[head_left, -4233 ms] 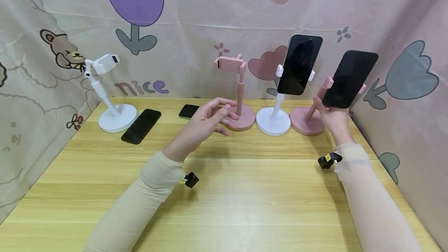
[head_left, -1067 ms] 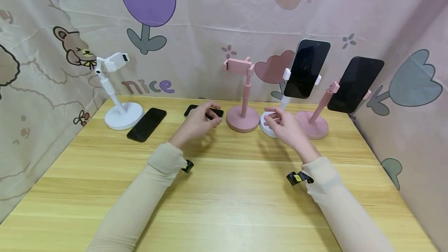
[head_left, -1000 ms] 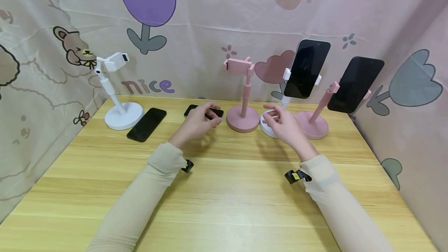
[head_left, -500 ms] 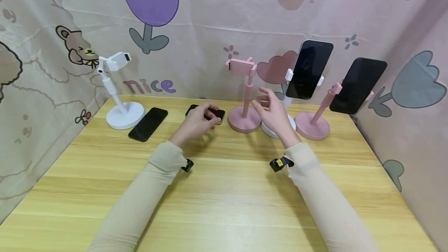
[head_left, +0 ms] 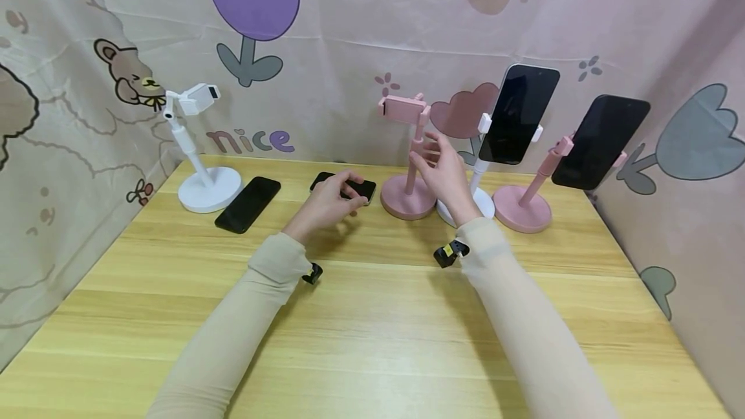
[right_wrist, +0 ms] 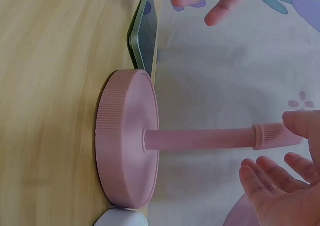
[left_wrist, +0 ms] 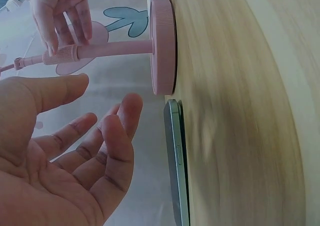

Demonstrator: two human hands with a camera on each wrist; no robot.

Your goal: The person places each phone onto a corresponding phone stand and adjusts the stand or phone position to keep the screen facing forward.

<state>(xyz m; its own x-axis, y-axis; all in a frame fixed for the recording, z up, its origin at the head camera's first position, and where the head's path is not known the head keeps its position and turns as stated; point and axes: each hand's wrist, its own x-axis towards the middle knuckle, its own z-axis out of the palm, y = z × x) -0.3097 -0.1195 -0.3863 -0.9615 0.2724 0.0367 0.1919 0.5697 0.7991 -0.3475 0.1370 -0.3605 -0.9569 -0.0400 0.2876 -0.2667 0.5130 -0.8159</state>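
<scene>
In the head view a pink phone stand (head_left: 403,110) with a round base stands upright at the back middle, its holder carrying no phone. My right hand (head_left: 443,170) is beside its pole, with the thumb overlapping the ribbed collar (right_wrist: 277,136) in the right wrist view and the fingers spread apart. A dark phone (head_left: 364,190) lies flat left of that base. Above the phone hovers my left hand (head_left: 327,204), fingers loosely bent and holding nothing; the left wrist view shows a gap between these fingers and the phone's green edge (left_wrist: 176,151).
Right of the middle stand, a white stand (head_left: 484,202) and another pink stand (head_left: 522,211) hold upright dark phones (head_left: 520,115) (head_left: 601,142). At the left is a white stand (head_left: 211,190) without a phone, next to a black phone (head_left: 248,204) lying on the wooden table (head_left: 372,341).
My right hand has left the rightmost pink stand and moved left and up to the middle pink stand's pole. My left hand went left to the lying phone and then stayed there.
</scene>
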